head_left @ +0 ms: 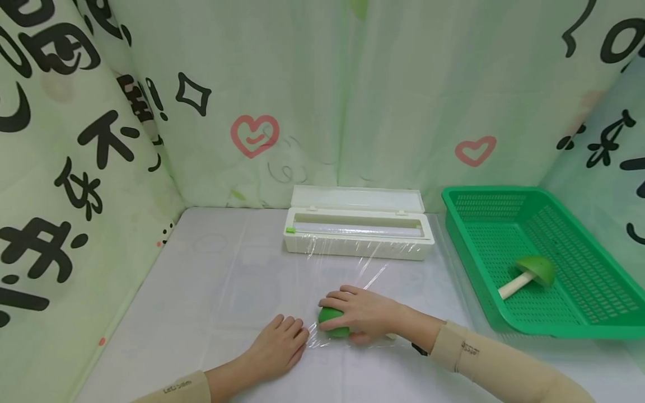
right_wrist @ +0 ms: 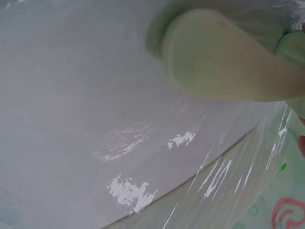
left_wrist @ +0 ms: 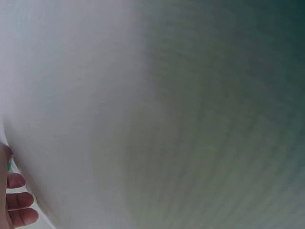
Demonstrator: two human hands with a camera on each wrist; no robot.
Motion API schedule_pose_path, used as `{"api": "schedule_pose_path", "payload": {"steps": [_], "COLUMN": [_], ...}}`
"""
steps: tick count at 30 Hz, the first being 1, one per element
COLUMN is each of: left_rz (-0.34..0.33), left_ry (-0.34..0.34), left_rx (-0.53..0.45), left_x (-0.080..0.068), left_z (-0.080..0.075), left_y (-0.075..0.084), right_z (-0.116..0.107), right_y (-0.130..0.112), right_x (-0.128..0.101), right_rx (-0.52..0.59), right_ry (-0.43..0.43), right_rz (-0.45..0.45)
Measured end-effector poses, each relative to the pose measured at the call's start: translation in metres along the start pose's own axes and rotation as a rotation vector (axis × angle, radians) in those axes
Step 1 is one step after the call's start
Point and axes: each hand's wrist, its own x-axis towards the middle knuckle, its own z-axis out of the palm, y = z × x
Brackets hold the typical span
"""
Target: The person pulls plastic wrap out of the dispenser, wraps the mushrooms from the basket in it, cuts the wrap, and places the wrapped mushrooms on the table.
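On the white tabletop, my right hand [head_left: 365,313] grips the green cap of a toy mushroom [head_left: 333,323], fingers spread over the top and thumb at the near side. The mushroom's pale stem [right_wrist: 228,57] looms large in the right wrist view, lying over clear cling film [right_wrist: 181,138]. That film [head_left: 347,267] stretches toward me from a white dispenser box [head_left: 358,246] and reaches the mushroom. Left of the mushroom, my left hand [head_left: 279,347] rests on the table beside the film's edge, its fingers loosely bent. Its fingertips [left_wrist: 21,200] show at the lower left of the left wrist view.
The dispenser's lid [head_left: 358,198] stands raised at the back, with the film roll [head_left: 353,228] visible inside. To the right is a green plastic basket [head_left: 471,263] holding a second green-capped toy mushroom [head_left: 536,270]. Printed curtains [head_left: 312,101] enclose the table at the back and sides.
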Motion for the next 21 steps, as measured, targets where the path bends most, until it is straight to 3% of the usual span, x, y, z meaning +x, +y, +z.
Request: {"api": "schedule_pose_path", "payload": {"steps": [9, 16, 21], "left_rz": [0.017, 0.075, 0.085], "left_ry": [-0.015, 0.027, 0.006], "left_rx": [0.041, 0.039, -0.010], "left_x": [0.000, 0.000, -0.001], "left_z": [0.000, -0.001, -0.001], "left_y": [-0.001, -0.002, 0.000], "right_z": [-0.012, -0.021, -0.011], "right_y": [0.002, -0.001, -0.017], "right_x": [-0.014, -0.047, -0.074], "right_rx": [-0.003, 0.069, 0.086], "right_ry": [0.052, 0.221, 0.315], "right_rz": [0.075, 0.234, 0.325]}}
